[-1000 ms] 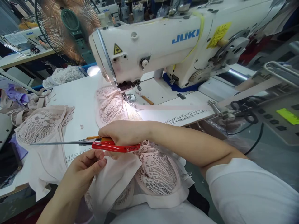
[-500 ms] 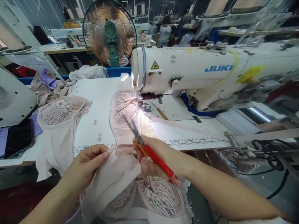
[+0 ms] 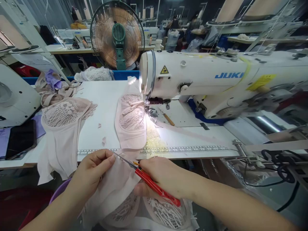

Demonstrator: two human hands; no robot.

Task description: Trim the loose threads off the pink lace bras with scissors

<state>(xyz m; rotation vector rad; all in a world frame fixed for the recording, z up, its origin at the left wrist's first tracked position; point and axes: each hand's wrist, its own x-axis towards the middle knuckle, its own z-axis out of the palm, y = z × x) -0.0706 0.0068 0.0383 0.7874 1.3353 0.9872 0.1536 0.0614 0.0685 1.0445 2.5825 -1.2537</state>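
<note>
My left hand (image 3: 92, 173) pinches the edge of a pale pink lace bra (image 3: 112, 184) between thumb and fingers. The bra hangs over the table's front edge, its lace cups low in view. My right hand (image 3: 160, 176) grips red-handled scissors (image 3: 157, 189). Their blades point left, with the tips at the fabric edge beside my left fingertips. Whether the blades are parted is too fine to tell. A pink lace cup section (image 3: 131, 120) lies under the needle area of the white sewing machine (image 3: 192, 73), and a strip of fabric runs from there towards my hands.
Another bra piece (image 3: 62, 125) drapes over the table edge at left, near a black phone (image 3: 21, 139). A wooden-handled tool (image 3: 168, 119) lies by the needle plate. A measuring tape (image 3: 190, 149) runs along the front edge. A fan (image 3: 117, 35) stands behind.
My right hand has swung the scissors down and left, bringing their tips from above the table to the fabric edge by my left hand. The left hand keeps its pinch. The view shifted slightly.
</note>
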